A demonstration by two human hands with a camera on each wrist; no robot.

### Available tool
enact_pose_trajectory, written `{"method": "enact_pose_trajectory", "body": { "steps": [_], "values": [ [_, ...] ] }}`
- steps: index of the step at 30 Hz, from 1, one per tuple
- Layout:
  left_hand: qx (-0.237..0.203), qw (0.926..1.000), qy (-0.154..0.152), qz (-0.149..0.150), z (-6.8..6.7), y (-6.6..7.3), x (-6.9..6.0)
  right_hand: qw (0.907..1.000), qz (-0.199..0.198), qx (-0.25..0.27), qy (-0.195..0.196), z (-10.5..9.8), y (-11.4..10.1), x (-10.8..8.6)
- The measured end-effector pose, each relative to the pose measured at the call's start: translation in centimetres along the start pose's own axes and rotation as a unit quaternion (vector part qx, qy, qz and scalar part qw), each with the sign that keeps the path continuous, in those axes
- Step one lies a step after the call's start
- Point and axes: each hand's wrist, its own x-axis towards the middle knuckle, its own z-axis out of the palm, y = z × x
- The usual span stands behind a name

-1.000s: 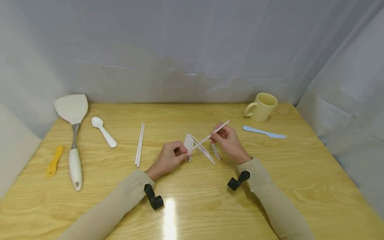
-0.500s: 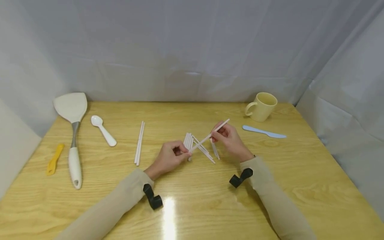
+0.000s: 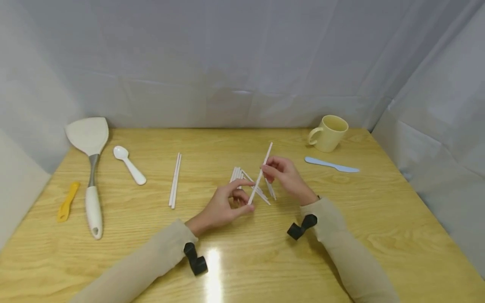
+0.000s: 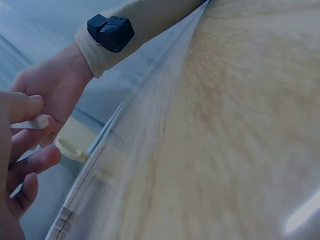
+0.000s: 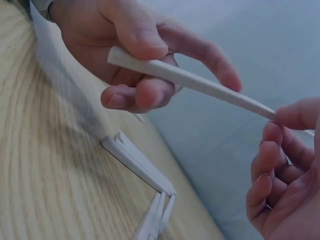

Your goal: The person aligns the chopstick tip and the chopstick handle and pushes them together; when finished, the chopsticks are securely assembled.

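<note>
A slim white chopstick (image 3: 261, 168) is held slanted above the table between both hands. My right hand (image 3: 286, 176) pinches it along its upper half, thumb against fingers. At its lower end my left hand (image 3: 223, 204) has the thumb on one side and curled fingers on the other. In the right wrist view, the left index finger (image 5: 210, 55) reaches out along the chopstick. Beneath and behind the hands lie several more white chopsticks (image 3: 235, 173), partly hidden by the left hand. A few of them (image 5: 137, 165) show on the wood in the right wrist view.
Two white chopsticks (image 3: 175, 181) lie side by side left of the hands. Farther left are a white spoon (image 3: 130, 165), a large spatula (image 3: 93, 206) and a small yellow utensil (image 3: 68, 202). A yellow mug (image 3: 331, 134) stands back right, with a light blue knife (image 3: 331, 164) before it.
The held chopstick has swung steeper, its top tipping left. My left hand has moved right and its index finger has straightened out. The right hand has turned slightly leftward.
</note>
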Motion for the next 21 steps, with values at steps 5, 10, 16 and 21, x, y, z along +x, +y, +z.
{"method": "enact_pose_trajectory", "body": {
  "steps": [5,10,16,21],
  "values": [
    [0.0,0.9992,-0.028,0.028,0.3,0.0,-0.2,0.9991,-0.002,-0.029,-0.029,0.4,-0.1,-0.1],
    [0.003,0.9986,-0.037,0.036,0.5,-0.2,-0.3,0.9975,0.015,-0.047,-0.051,0.7,-0.4,-0.1],
    [-0.009,0.9987,-0.037,0.035,0.6,-0.7,-0.3,0.9945,0.032,-0.069,-0.072,0.5,-0.5,-0.2],
    [0.008,0.9995,-0.029,0.01,0.0,-1.2,-0.5,0.9931,0.045,-0.082,-0.07,0.1,-0.3,-0.1]
  ]
}}
